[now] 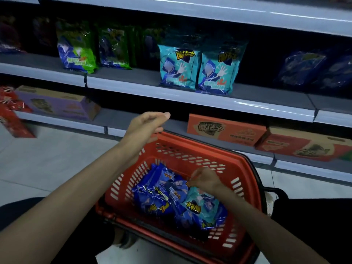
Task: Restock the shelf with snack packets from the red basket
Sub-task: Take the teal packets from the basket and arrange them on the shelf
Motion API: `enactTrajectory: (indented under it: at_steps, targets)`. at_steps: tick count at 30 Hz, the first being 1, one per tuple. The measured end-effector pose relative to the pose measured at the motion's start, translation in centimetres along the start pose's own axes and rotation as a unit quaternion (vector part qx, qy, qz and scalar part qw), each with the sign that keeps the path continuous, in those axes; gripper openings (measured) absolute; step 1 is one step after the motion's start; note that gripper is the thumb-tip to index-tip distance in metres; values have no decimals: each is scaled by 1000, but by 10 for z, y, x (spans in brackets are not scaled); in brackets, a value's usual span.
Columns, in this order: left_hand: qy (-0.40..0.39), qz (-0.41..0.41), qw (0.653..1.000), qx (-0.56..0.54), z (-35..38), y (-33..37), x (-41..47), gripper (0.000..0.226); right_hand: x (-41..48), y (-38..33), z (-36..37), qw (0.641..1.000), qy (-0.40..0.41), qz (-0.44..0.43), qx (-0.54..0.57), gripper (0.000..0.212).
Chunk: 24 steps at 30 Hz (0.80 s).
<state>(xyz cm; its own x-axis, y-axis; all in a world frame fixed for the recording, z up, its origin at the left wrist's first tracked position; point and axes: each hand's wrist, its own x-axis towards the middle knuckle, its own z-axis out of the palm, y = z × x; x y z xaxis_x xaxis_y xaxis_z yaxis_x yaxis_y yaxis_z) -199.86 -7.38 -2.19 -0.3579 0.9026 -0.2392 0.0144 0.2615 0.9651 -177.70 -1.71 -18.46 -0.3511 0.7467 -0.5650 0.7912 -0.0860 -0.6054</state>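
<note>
so the shelf (pixel 190 96) spans the top, red basket (pixel 190 142) sits lower centre with a teal snack packet (pixel 205 206) lying flat, long axis pointing up-left, right hand (pixel 206 181) pinching its top corner, left hand (pixel 146 126) hovering relaxed and empty mid-frame

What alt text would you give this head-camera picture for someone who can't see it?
A person's right hand pinches a teal snack packet among blue packets in a red basket, while the left hand hovers open above its far rim. Two matching teal packets stand on the shelf ahead.
</note>
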Motion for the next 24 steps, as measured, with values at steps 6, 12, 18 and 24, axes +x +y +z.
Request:
enactTrajectory:
  at_steps: [6, 12, 18, 24]
  targets:
    - [-7, -16, 1000, 8, 4, -4, -3, 26, 4, 46, 66, 926, -32, -7, -377, 65]
    - [-28, -34, 999, 16, 3, -4, 1, 36, 9, 62, 93, 899, 10, -27, -438, 77]
    - [-29, -58, 998, 11, 5, -2, 5, 40, 1, 59, 78, 911, 48, -57, -405, 60]
    - [-33, -71, 997, 10, 8, -5, 1, 37, -19, 39, 39, 935, 72, -83, -337, 49]
